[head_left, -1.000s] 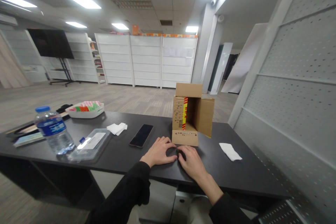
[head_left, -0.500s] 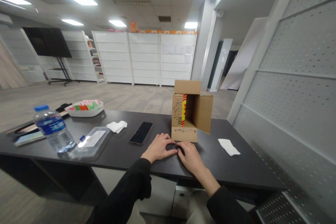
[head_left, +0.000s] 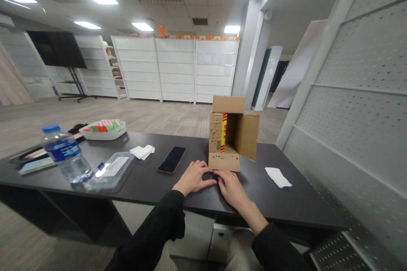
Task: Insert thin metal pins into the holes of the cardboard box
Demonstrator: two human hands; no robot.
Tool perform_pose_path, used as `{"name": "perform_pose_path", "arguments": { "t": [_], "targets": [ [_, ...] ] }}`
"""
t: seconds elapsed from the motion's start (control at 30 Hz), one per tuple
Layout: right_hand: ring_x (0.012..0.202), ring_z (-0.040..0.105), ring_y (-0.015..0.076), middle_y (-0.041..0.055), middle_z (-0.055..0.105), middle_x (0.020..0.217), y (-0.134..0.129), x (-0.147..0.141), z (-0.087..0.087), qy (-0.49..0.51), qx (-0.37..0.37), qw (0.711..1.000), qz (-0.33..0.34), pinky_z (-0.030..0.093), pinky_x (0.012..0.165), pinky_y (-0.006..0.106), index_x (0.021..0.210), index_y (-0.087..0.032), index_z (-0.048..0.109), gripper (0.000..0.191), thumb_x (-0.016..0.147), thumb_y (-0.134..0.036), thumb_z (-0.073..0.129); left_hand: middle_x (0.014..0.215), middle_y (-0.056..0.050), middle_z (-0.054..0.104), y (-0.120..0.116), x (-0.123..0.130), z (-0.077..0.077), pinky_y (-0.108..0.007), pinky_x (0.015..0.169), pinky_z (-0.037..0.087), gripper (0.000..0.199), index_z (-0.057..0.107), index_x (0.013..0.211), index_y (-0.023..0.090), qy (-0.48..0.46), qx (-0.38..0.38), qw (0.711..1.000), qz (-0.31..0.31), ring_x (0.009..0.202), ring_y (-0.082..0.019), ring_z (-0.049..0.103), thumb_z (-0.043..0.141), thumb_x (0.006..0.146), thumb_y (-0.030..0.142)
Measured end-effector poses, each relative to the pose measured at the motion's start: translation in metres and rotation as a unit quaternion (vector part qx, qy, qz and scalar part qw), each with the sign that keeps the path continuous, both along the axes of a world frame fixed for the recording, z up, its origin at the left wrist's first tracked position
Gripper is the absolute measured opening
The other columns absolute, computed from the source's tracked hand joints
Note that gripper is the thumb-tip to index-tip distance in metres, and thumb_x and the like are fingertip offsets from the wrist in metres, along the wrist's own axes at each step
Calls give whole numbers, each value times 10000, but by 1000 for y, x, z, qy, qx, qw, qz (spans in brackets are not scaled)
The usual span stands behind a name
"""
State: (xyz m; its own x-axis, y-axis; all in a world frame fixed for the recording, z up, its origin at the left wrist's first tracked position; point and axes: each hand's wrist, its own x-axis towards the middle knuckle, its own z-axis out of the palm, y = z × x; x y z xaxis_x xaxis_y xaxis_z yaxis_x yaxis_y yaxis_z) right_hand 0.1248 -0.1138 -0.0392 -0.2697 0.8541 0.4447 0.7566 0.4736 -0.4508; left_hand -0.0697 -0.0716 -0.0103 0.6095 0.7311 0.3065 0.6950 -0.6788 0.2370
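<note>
My left hand (head_left: 194, 176) and my right hand (head_left: 233, 189) rest low over the dark table, fingertips meeting. The fingers of both are curled in towards one small thin dark thing between them, too small to name. Just beyond the fingertips stands an open cardboard box (head_left: 215, 133) lying on its side, its opening facing me. Its lower flap (head_left: 224, 163) lies towards my hands and bears a row of small dark spots or holes. More dark marks dot the inner left flap beside a yellow and red tape strip (head_left: 224, 133). A phone (head_left: 172, 160) lies left of my left hand.
On the table's left are a water bottle (head_left: 66, 152), a clear plastic case (head_left: 112, 169), a crumpled tissue (head_left: 142, 152) and a white basket (head_left: 104, 134) with colourful contents. A folded tissue (head_left: 278, 177) lies at right. A perforated panel (head_left: 356, 106) rises beyond the right edge.
The view has shifted very slightly. Both hands stay in nearly the same place, fingertips still together; the objects on the table have not moved.
</note>
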Motion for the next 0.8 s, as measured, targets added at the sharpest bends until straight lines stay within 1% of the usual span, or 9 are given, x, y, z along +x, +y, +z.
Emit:
{"name": "perform_pose_path", "arguments": {
  "t": [0.13, 0.2, 0.27, 0.4, 0.53, 0.67, 0.8],
  "targets": [
    [1082, 632, 209, 78, 707, 1140, 6, 4, -2, 39, 23, 999, -3, 478, 973, 383, 1136, -203, 667, 338, 913, -112, 429, 1086, -52, 625, -1, 1, 0, -402, 931, 395, 480, 681, 1101, 281, -8, 1, 1000, 10, 1025, -236, 557, 542, 846, 664],
    [1086, 626, 213, 89, 703, 1135, 12, 7, -2, 57, 45, 997, -17, 481, 978, 381, 1121, -193, 670, 322, 903, -129, 442, 1057, -56, 637, -1, 2, -1, -392, 921, 400, 455, 684, 1067, 259, -18, 2, 999, 27, 1008, -228, 570, 508, 881, 636],
    [1097, 617, 230, 106, 696, 1145, 20, 11, -1, 54, 72, 995, -37, 480, 982, 399, 1113, -178, 672, 318, 892, -142, 446, 1006, -58, 651, -1, 4, -2, -374, 890, 407, 419, 685, 1010, 233, -29, 7, 998, 55, 972, -215, 582, 451, 936, 572],
    [1158, 580, 268, 129, 662, 1229, 38, 18, 6, 1, 121, 989, -83, 449, 1007, 461, 1143, -165, 667, 341, 877, -157, 453, 970, -62, 661, 1, 5, -3, -354, 853, 408, 370, 679, 953, 214, -37, 21, 995, 94, 944, -203, 588, 412, 978, 469],
    [1256, 520, 275, 141, 601, 1343, 51, 16, 12, -53, 148, 983, -99, 413, 1043, 468, 1252, -150, 624, 416, 874, -149, 449, 983, -64, 661, 3, 5, -4, -354, 855, 409, 322, 675, 950, 212, -31, 29, 993, 114, 961, -207, 587, 424, 980, 412],
    [1305, 482, 277, 144, 550, 1414, 58, 9, 14, -97, 152, 978, -108, 374, 1070, 457, 1317, -131, 582, 432, 910, -176, 445, 999, -66, 656, 4, 4, -5, -351, 851, 410, 280, 669, 962, 209, -23, 35, 991, 125, 964, -205, 585, 431, 974, 357],
    [1302, 484, 280, 129, 538, 1433, 58, 2, 11, -115, 141, 977, -114, 362, 1065, 456, 1324, -149, 579, 409, 942, -220, 448, 1001, -71, 652, 4, 4, -5, -354, 862, 410, 264, 666, 968, 208, -17, 34, 991, 128, 977, -210, 582, 435, 969, 336]
  ]
}}
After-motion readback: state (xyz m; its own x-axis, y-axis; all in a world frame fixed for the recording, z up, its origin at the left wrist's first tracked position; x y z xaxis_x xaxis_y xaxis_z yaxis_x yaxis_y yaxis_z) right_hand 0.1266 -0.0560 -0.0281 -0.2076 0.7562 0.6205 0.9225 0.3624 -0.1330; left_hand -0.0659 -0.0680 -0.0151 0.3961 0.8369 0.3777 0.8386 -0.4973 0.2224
